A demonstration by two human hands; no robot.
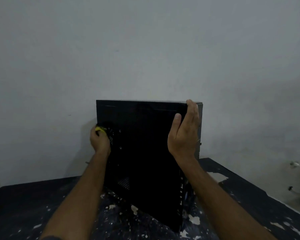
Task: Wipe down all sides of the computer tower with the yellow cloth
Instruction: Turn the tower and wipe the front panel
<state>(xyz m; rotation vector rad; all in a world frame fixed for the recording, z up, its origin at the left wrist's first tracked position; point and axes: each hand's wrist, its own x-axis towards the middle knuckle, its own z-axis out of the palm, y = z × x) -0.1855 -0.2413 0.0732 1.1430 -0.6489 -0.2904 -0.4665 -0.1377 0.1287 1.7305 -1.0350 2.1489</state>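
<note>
A black computer tower (142, 153) stands tilted on a dark table, its broad side panel facing me. My left hand (100, 140) grips a bunched yellow cloth (100, 129) against the tower's left edge, beside a patch of vent holes. Only a small part of the cloth shows above my fingers. My right hand (184, 130) holds the tower's upper right corner, with the fingers wrapped over the edge and the thumb lying on the side panel. The tower's far side and back are hidden.
The dark table (33, 205) is speckled with white paint flecks, and its right edge (267, 193) runs diagonally. A plain grey wall (145, 49) rises close behind the tower. Small fittings (293, 164) stick out of the wall at the right.
</note>
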